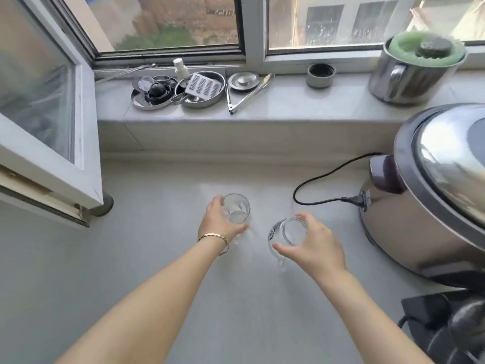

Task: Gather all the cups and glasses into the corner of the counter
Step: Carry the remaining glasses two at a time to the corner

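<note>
- Two clear vessels stand mid-counter (131,271), near each other but apart: a drinking glass (235,208) and a handled glass jug (287,233)
- Left hand (219,222) has its fingers wrapped round the glass wall; right hand (315,245) clasps the jug at its rim
- Both look light, rigid, smooth and breakable, so hold the walls firmly and set down softly toward the counter's back-left corner by the window frame (52,153)

In front of me a pale grey table (157,271) runs back to a low tiled step and a window sill (288,101). Above it, two sliding windows (168,19) let in soft daylight, with buildings and greenery outside. On my left an open window sash (44,109) swings in over the table.
</note>
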Demonstrator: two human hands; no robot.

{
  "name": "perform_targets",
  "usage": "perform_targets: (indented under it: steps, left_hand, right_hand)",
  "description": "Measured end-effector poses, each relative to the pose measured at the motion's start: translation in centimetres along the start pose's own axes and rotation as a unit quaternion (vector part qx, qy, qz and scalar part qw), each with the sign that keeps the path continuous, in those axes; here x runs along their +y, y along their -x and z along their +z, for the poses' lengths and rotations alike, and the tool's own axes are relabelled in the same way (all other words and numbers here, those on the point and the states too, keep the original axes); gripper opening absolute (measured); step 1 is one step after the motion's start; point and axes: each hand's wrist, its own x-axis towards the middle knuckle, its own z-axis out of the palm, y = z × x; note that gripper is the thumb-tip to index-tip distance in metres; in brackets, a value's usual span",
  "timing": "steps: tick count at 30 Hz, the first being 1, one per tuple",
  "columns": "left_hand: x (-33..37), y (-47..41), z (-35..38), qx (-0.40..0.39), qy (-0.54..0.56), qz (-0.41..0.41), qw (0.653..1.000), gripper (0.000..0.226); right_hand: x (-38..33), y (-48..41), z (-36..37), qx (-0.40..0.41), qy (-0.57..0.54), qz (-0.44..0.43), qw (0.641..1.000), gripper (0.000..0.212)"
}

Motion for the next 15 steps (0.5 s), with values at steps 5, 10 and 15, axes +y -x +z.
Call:
perform_targets:
  steps: [5, 10, 15]
  left_hand:
    - [-2.7, 4.6, -2.3, 0.027, 0.078, 0.001, 0.997, 0.081]
    - [-7.5, 12.6, -7.9, 0.077, 0.106, 0.001, 0.991, 0.073]
    - [-14.8, 21.8, -15.1, 0.19, 0.138, -0.056, 0.97, 0.079]
  right_hand:
    - [-0.7, 0.8, 0.6, -0.028, 0.027, -0.038, 0.999, 0.074]
    - [-4.4, 3.9, 2.5, -0.066, 0.083, -0.135, 0.985, 0.072]
    - [-10.7, 10.1, 6.6, -0.141, 0.143, -0.265, 0.943, 0.074]
